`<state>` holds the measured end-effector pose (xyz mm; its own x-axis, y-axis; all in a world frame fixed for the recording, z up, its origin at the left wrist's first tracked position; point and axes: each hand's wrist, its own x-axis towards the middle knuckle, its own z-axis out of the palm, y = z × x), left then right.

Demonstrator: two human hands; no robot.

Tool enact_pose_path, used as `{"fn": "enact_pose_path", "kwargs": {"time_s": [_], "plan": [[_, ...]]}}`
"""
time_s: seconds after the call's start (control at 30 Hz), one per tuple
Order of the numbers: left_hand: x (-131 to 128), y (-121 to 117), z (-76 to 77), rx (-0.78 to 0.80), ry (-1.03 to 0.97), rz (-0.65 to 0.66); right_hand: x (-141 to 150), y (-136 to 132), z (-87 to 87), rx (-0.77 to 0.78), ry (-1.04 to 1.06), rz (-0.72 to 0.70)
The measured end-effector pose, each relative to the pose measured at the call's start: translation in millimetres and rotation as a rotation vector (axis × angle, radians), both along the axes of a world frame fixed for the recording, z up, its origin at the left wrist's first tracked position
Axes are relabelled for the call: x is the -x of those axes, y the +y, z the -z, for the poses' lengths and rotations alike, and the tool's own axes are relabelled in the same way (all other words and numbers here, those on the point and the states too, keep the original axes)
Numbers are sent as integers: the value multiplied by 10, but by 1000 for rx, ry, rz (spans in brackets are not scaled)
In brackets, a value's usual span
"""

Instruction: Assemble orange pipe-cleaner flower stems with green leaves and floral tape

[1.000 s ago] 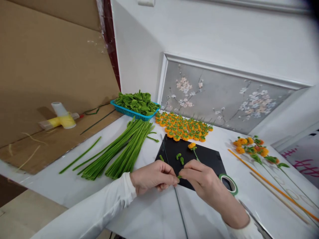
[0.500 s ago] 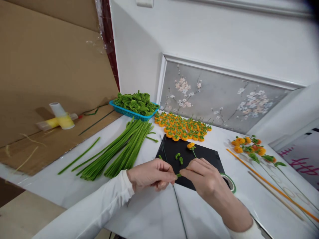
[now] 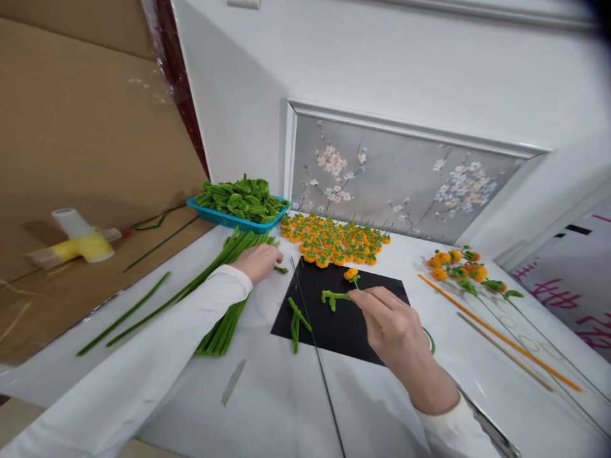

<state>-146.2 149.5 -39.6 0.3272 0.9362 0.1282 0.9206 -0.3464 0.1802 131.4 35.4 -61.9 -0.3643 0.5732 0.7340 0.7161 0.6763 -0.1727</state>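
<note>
My right hand is closed in a pinch on a short green pipe cleaner, held over the black mat. An orange pipe-cleaner flower is just beyond its fingers. The flower's stem runs behind that hand, so I cannot tell whether it is gripped. My left hand reaches over the bundle of long green pipe cleaners, close to a short green piece. Its fingertips are mostly hidden. Short green pieces and a thin dark green wire lie on the mat's left part.
A blue basket of green leaves stands at the back, beside rows of orange flowers. Finished flowers, an orange rod, a wooden stick and green tape lie at right. Cardboard lines the left.
My hands have parted. The left moved up and left to the green bundle; the right moved forward over the mat with the short green pipe cleaner. The view shifted slightly.
</note>
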Motion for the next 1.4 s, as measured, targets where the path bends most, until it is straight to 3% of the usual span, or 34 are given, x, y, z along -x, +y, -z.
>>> {"fn": "enact_pose_path", "kwargs": {"time_s": [0.17,0.3,0.4,0.43,0.53,0.67,0.87,0.97,1.17,1.4], "plan": [[-56,13,63,21,-60,21,-1,6,-7,-10,6,65],[-68,-112,-77,31,-197,16,9,-7,-14,-5,68,71],[-111,-352,-208,114,-337,54,27,-35,-39,78,241,88],[-133,-449,-247,179,-418,87,37,-45,-48,122,305,86],[-215,-711,-335,605,-974,167,82,-73,-57,247,439,49],[-348,-899,-364,719,-1198,188,136,-90,-32,368,555,-33],[-565,-1005,-315,814,-1177,251,180,-75,-32,534,652,-237],[-658,-1052,-328,784,-1107,252,218,-84,-64,538,682,-277],[-755,-1097,-349,664,-964,271,252,-103,-91,467,657,-272],[-786,-1120,-236,462,-866,292,249,-108,-119,417,551,-225]]}}
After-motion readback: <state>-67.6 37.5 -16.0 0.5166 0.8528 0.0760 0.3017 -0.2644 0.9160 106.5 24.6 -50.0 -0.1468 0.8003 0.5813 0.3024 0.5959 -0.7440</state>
